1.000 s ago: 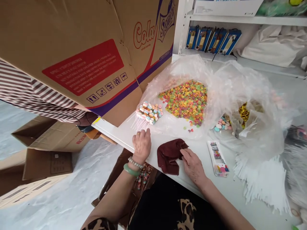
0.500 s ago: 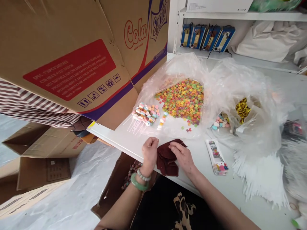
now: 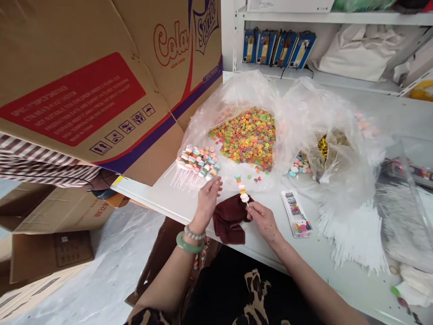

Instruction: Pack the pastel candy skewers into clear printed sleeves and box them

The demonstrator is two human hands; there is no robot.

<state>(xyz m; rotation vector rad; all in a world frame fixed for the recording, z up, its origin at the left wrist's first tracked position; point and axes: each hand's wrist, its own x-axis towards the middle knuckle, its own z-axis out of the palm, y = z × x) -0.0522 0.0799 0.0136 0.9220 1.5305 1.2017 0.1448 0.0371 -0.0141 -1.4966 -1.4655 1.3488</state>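
Note:
A candy stick [image 3: 241,189] with white, orange and blue pieces points up and away from my right hand [image 3: 264,220], whose thumb and fingers pinch its lower end. Under it lies a dark red cloth [image 3: 230,216] on the white table [image 3: 145,193]. My left hand [image 3: 208,198] is raised left of the cloth, fingers curled together; whether anything small is between them is hidden. Just beyond it sits a cluster of candy sticks [image 3: 196,161], their white sticks pointing toward the table's left edge. Loose ring candies [image 3: 250,139] fill an opened clear plastic bag.
A large cardboard box [image 3: 135,90] stands at the left. On the right are printed packets [image 3: 296,214], a bundle of white sticks [image 3: 355,234] and a bag with gold ties [image 3: 323,146]. An open carton [image 3: 152,257] is below the table edge.
The candy stick has come up off the table into my right hand's pinch. My left hand has moved up toward the cluster. The whole view has shifted slightly.

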